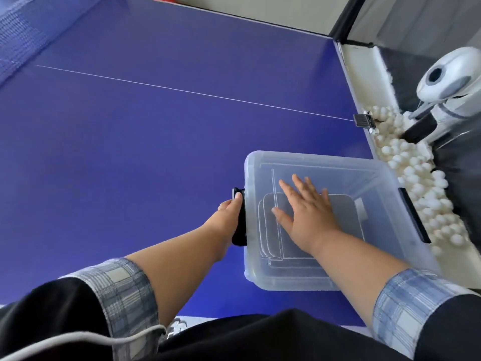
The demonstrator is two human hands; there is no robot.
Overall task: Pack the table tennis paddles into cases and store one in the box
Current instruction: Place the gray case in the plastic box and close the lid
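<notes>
The clear plastic box (325, 280) is standing on the blue table (156, 139), near the right edge and close to the person. Its lid (338, 168) is sitting on top. Through the lid a dark grey case (341, 209) is showing; it is lying flat on the bottom of the box, approx. in the middle. No paddle is showing outside the case.

The right hand (307, 214) is resting flat on the lid w/ fingers straight and spread, grasping nothing, directly above the case.

The left hand (229, 214) is lying against the black latch (240, 235) on the left side of the box, and its fingertips (237, 196) are touching the upper end of the latch. Whether the fingers are hooking round the latch or only pressing on it, I cannot tell. A 2nd black latch (413, 217) is sitting on the right side of the box.

Both forearms are coming out of checked cuffs on black sleeves.

Beside the table, at the right, many white balls (421, 188) are lying in a tray, and a white ball machine (453, 82) is standing above them. The net (18, 40) is showing at top left, blurred.
</notes>
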